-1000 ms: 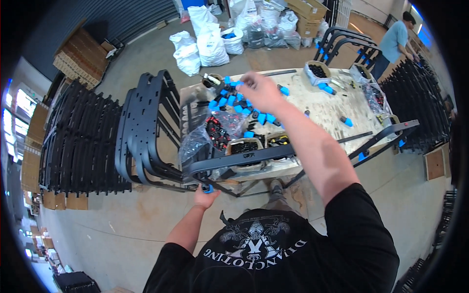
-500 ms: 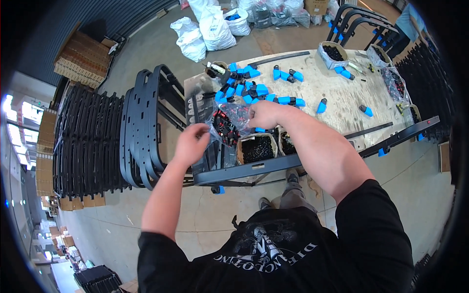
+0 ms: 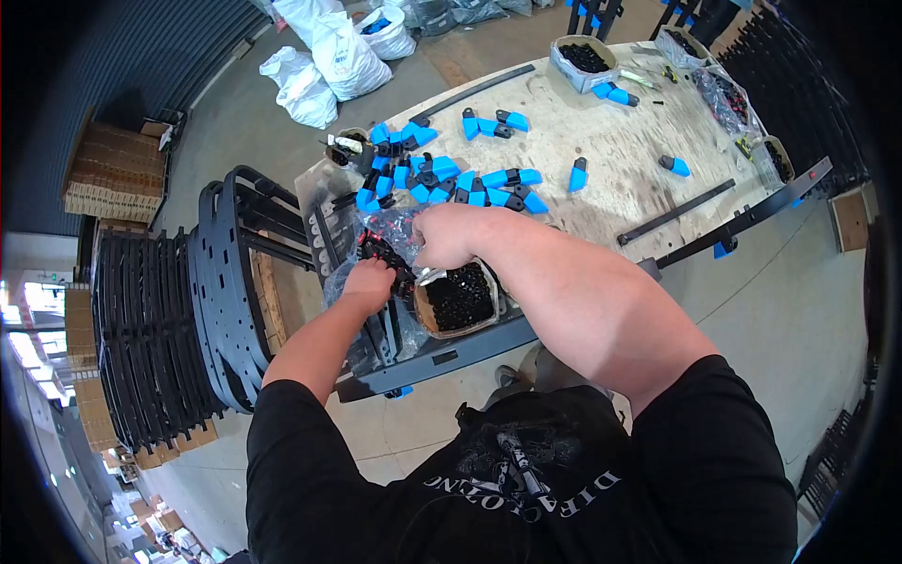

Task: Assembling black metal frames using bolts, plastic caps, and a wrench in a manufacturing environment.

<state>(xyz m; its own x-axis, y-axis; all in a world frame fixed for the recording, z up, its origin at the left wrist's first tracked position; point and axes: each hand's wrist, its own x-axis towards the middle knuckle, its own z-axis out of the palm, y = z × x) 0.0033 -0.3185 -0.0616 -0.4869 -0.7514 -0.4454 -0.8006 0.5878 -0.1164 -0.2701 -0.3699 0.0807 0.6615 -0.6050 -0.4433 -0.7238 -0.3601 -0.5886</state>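
A clear plastic bag (image 3: 398, 224) of small black-and-red parts (image 3: 383, 250) lies at the table's near left corner. My left hand (image 3: 370, 282) reaches into it, fingers bent down among the parts; their tips are hidden. At the bag's right side, my right hand (image 3: 445, 235) has its fingers curled together on the plastic. A small silvery-white piece (image 3: 430, 276) shows just below that hand; I cannot tell whether it is held. Right beside the bag stands an open carton of small black pieces (image 3: 462, 299), partly under my right forearm.
Blue-and-black brackets (image 3: 442, 169) lie heaped beyond the bag, with others scattered over the wooden tabletop (image 3: 620, 141). A dark metal bar (image 3: 451, 355) runs along the near edge. Dark frames (image 3: 221, 282) stand at left; white sacks (image 3: 348, 56) stand on the floor behind.
My left hand has moved from beside the bag into the black-and-red parts. My right hand stays at the bag's right side. The whole view has shifted and turned.
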